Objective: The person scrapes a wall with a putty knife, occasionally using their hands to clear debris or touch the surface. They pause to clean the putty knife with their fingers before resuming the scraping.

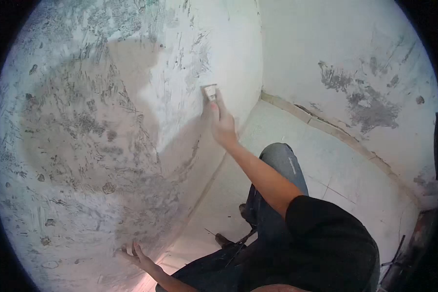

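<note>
Surroundings: a rough, whitish plastered wall (107, 136), scratched and mottled with grey patches, fills the left of the view; a second pale wall (355, 73) with grey scuffed patches meets it at a corner to the right of the scraper.
Floor: a pale tiled floor (336, 165) lies below the corner, edged by a tan skirting strip (321, 121) along the foot of the second wall.
In the way: nothing stands between the hands and the plastered wall; the person's jeans-clad knee (280, 160) and a dark shoe (224, 239) are below the scraper, near the wall's foot.
Tool: a small flat-bladed scraper with a pale metal blade (210, 91), blade up, pressed against the plastered wall just left of the corner.
Right hand: the right hand (222, 124) is clenched round the scraper's handle, arm stretched out, black sleeve (326, 238) at the shoulder.
Left hand: the left hand (137, 255) lies spread, fingers released, flat on the plastered wall, well below the scraper.
</note>
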### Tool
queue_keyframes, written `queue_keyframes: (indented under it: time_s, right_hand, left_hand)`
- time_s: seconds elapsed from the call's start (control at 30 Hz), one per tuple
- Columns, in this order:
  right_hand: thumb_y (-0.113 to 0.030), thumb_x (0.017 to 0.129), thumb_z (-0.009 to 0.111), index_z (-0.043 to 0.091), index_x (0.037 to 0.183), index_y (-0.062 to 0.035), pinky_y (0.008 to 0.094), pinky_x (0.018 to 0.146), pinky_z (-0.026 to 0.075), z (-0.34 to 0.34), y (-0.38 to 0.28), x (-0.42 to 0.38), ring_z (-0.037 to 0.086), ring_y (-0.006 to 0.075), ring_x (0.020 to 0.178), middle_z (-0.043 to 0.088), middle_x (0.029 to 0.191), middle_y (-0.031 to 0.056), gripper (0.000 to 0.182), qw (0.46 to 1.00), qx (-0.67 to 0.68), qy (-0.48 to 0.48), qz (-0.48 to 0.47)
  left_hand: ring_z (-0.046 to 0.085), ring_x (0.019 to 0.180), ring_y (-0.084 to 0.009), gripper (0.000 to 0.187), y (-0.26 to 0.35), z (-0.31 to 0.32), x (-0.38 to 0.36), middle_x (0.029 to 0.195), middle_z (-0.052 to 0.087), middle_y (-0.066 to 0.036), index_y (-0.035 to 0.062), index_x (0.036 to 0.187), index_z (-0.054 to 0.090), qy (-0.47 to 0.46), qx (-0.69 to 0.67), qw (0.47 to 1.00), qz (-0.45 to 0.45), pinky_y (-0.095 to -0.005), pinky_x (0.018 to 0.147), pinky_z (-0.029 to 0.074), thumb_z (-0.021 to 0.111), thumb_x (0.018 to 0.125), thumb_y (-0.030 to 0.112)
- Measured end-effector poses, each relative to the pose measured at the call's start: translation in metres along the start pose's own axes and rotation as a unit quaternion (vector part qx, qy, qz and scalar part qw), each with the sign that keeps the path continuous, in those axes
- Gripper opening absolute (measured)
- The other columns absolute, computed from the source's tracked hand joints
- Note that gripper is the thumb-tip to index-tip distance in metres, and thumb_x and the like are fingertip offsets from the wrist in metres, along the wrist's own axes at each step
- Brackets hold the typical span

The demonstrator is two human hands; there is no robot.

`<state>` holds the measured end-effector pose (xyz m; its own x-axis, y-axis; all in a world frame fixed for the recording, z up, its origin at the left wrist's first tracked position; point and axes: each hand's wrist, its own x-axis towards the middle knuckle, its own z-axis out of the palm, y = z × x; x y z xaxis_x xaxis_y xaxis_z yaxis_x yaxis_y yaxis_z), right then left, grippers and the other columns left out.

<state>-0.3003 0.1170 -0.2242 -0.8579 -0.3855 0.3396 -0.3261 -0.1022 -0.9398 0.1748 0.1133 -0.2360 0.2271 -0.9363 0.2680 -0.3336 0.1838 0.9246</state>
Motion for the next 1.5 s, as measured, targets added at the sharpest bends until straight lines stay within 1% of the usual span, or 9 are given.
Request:
queue_keyframes:
  time_s: [0.2,0.37,0.43,0.67,0.77,0.83,1.3,1.43,1.5]
  right_hand:
    - [-0.041,0.100,0.037,0.025,0.149,-0.0123,0.0381,0.086,0.045,0.002,0.003,0.002,0.063,0.0366,0.098,0.063,0.108,0.0272,0.058,1.000,0.003,-0.018,-0.001]
    - [-0.042,0.101,0.035,0.024,0.150,-0.0145,0.0387,0.085,0.045,-0.001,0.005,0.001,0.063,0.0368,0.095,0.064,0.105,0.0272,0.058,1.000,0.004,-0.020,-0.003]
    - [-0.035,0.103,0.033,0.025,0.148,-0.0036,0.0330,0.107,0.031,-0.007,-0.006,0.003,0.043,0.0321,0.132,0.045,0.140,0.0246,0.055,0.997,0.047,-0.056,0.028]
    - [-0.034,0.103,0.033,0.026,0.148,-0.0037,0.0316,0.109,0.028,-0.015,-0.026,0.001,0.039,0.0301,0.135,0.042,0.142,0.0239,0.055,0.990,0.062,-0.093,0.080]
    - [-0.034,0.103,0.033,0.026,0.148,-0.0042,0.0307,0.110,0.026,-0.021,-0.021,0.001,0.037,0.0296,0.136,0.041,0.143,0.0238,0.055,0.972,0.086,-0.116,0.185]
    - [-0.034,0.103,0.034,0.026,0.148,-0.0048,0.0302,0.107,0.029,-0.005,-0.017,-0.007,0.039,0.0295,0.135,0.042,0.142,0.0252,0.054,0.992,0.059,-0.081,0.081]
    - [-0.035,0.104,0.032,0.019,0.150,-0.0045,0.0328,0.112,0.022,0.002,-0.008,-0.005,0.031,0.0300,0.139,0.036,0.147,0.0217,0.057,0.985,0.129,-0.079,0.080]
    - [-0.043,0.100,0.035,0.024,0.149,-0.0079,0.0359,0.102,0.037,0.005,0.008,0.007,0.051,0.0376,0.122,0.053,0.129,0.0275,0.061,0.988,0.132,-0.014,0.081]
    - [-0.045,0.100,0.035,0.023,0.149,-0.0052,0.0358,0.103,0.036,0.013,0.015,0.005,0.050,0.0367,0.124,0.052,0.131,0.0273,0.064,0.989,0.121,-0.005,0.082]
  left_hand:
    - [0.051,0.119,-0.0333,0.080,0.002,-0.004,0.000,0.147,0.027,-0.016,0.0076,0.152,-0.001,-0.036,-0.006,0.999,-0.008,-0.0427,0.101,0.042,0.054,0.094,0.015]
    - [0.054,0.115,-0.0296,0.081,0.006,-0.001,-0.002,0.141,0.033,-0.011,0.0090,0.153,0.007,-0.016,-0.020,1.000,-0.007,-0.0431,0.099,0.042,0.059,0.090,0.016]
    - [0.054,0.115,-0.0296,0.082,0.005,0.001,0.000,0.141,0.033,-0.011,0.0085,0.153,0.006,-0.016,-0.025,0.999,-0.015,-0.0437,0.100,0.041,0.059,0.091,0.017]
    - [0.054,0.116,-0.0293,0.081,0.008,0.006,0.001,0.138,0.035,-0.013,0.0065,0.152,0.007,-0.013,-0.017,1.000,-0.010,-0.0430,0.101,0.041,0.059,0.091,0.019]
    - [0.052,0.117,-0.0292,0.082,-0.006,-0.010,0.009,0.139,0.033,-0.014,0.0057,0.151,0.007,-0.038,-0.004,0.999,-0.032,-0.0423,0.101,0.041,0.061,0.091,0.020]
    - [0.051,0.118,-0.0293,0.083,-0.001,-0.007,0.012,0.139,0.032,-0.014,0.0051,0.151,0.007,-0.058,-0.004,0.998,-0.039,-0.0421,0.101,0.041,0.062,0.091,0.021]
    - [0.049,0.122,-0.0293,0.085,0.022,0.006,0.003,0.143,0.029,-0.016,0.0030,0.150,-0.003,-0.041,0.009,0.997,-0.065,-0.0421,0.103,0.043,0.057,0.094,0.025]
    - [0.048,0.121,-0.0294,0.085,0.025,0.006,-0.002,0.139,0.033,-0.016,0.0011,0.150,0.000,-0.054,0.003,0.997,-0.053,-0.0425,0.103,0.043,0.058,0.093,0.026]
    - [0.049,0.119,-0.0287,0.086,0.012,0.003,0.010,0.134,0.035,-0.016,0.0004,0.150,-0.001,-0.082,-0.047,0.993,-0.072,-0.0416,0.102,0.044,0.058,0.093,0.028]
